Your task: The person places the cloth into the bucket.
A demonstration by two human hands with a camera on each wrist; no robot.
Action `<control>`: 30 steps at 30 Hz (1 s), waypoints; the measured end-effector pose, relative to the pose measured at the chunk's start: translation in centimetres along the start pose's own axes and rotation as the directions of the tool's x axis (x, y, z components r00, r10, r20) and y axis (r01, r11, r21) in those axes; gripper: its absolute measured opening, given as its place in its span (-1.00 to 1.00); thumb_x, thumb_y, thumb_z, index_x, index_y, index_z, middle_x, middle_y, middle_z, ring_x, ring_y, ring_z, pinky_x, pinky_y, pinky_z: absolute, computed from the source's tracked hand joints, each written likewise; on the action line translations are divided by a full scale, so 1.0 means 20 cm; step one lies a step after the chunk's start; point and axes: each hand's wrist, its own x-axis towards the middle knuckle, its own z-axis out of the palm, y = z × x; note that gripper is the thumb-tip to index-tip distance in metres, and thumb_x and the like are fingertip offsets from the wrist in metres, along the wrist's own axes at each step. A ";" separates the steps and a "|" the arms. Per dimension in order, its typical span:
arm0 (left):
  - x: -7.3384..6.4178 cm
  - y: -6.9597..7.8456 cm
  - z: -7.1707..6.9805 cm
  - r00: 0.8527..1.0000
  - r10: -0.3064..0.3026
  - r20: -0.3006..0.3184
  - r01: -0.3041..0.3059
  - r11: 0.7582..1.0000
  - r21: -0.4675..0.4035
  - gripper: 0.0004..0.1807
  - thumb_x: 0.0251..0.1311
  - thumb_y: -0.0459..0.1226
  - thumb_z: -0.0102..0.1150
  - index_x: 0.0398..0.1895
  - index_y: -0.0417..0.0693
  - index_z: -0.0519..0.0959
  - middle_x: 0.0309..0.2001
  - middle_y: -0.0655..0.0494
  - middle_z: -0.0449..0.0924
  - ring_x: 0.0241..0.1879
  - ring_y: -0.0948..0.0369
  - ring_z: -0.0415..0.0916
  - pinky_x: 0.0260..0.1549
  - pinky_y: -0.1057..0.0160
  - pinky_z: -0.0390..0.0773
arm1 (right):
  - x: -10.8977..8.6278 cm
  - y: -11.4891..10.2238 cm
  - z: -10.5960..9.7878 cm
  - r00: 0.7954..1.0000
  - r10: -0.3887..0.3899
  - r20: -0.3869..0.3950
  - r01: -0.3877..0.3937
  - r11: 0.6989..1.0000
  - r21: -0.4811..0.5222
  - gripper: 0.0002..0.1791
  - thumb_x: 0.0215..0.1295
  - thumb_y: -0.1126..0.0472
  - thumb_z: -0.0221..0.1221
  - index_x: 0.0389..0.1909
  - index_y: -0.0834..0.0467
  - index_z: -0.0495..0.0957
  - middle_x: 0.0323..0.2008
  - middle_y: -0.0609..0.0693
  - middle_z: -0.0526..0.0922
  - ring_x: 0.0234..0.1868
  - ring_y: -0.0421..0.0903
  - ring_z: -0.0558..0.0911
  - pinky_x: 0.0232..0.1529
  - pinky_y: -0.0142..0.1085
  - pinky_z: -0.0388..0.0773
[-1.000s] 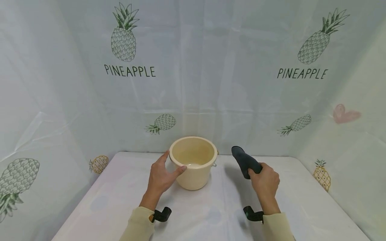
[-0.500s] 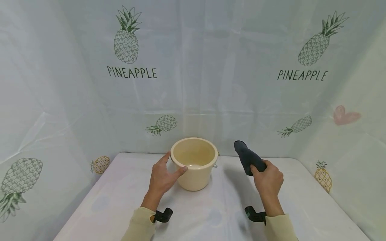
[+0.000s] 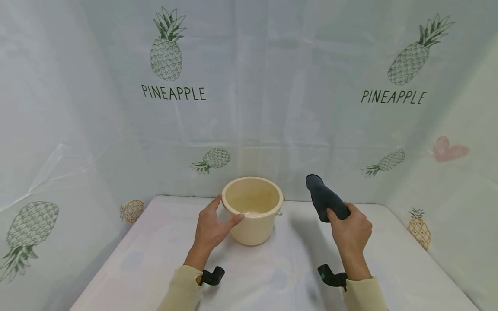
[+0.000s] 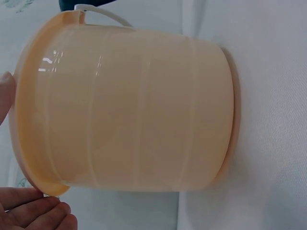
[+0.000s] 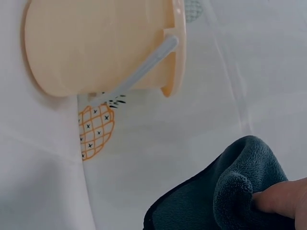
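A cream plastic bucket point(image 3: 252, 231) stands upright on the white-covered table, its mouth facing up. My left hand point(image 3: 212, 226) holds it at the rim, thumb on the near edge and fingers at the left side. In the left wrist view, the thumb point(image 4: 5, 93) and fingertips point(image 4: 53, 211) sit apart along that rim point(image 4: 29, 139). To the right of the bucket, my right hand point(image 3: 350, 229) pinches a folded dark blue-green cloth point(image 3: 324, 198) in the air. Its plush pile point(image 5: 254, 167) shows in the right wrist view. The bucket's pale handle point(image 5: 144, 67) hangs down its side.
A white table point(image 3: 155, 259) with faint pastel patches lies under the bucket. Behind it hangs a pineapple-print curtain point(image 3: 272, 108), close to the table's back edge, with more curtain on both sides.
My right hand has lifted the cloth slightly and moved it a little to the right, away from the bucket. The left hand stays on the bucket's rim.
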 end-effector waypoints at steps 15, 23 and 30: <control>0.00 0.01 0.00 1.000 0.009 -0.010 -0.009 1.000 -0.013 0.10 -0.11 0.30 0.42 0.42 -0.18 0.34 0.34 -0.08 0.42 0.35 -0.02 0.34 0.30 -0.10 0.34 | 0.01 -0.06 -0.01 1.000 -0.010 -0.011 0.010 0.999 0.049 -0.54 0.15 0.17 0.38 -0.01 0.39 0.61 -0.17 0.45 0.65 -0.20 0.40 0.57 -0.14 0.22 0.41; 0.00 -0.01 0.00 1.000 -0.002 -0.013 0.002 1.000 -0.004 0.14 -0.12 0.36 0.38 0.42 -0.19 0.34 0.35 -0.09 0.41 0.35 -0.03 0.34 0.30 -0.10 0.34 | -0.03 -0.16 0.08 0.999 -0.027 0.019 0.025 0.995 0.094 -0.55 0.15 0.19 0.39 0.00 0.39 0.61 -0.16 0.43 0.66 -0.19 0.38 0.60 -0.18 0.18 0.45; 0.00 -0.01 0.00 1.000 0.001 -0.013 -0.001 1.000 -0.003 0.10 -0.09 0.29 0.42 0.42 -0.19 0.33 0.35 -0.08 0.41 0.35 -0.01 0.34 0.30 -0.09 0.34 | -0.05 -0.25 0.14 0.996 -0.083 0.016 0.080 0.987 0.138 -0.57 0.10 0.22 0.42 -0.04 0.36 0.64 -0.19 0.37 0.69 -0.23 0.33 0.64 -0.25 0.12 0.50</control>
